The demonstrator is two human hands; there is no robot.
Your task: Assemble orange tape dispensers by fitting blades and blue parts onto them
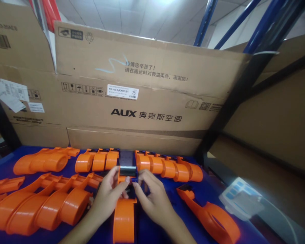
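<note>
Close work at lower centre

I have the left hand [109, 190] clamped on an orange dispenser [124, 220] at bottom centre, its thumb on the front edge just below the toothed blade [127, 167]. The right hand [150, 190] is at the dispenser's right side, thumb and forefinger close together; I can't tell whether they pinch anything.

On the blue bench [195, 220] I see more dispensers [49, 211] in rows at left and across the middle, and a lone one [221, 222] at lower right, near a translucent case [244, 200]. A carton [155, 89] fills the background.
</note>
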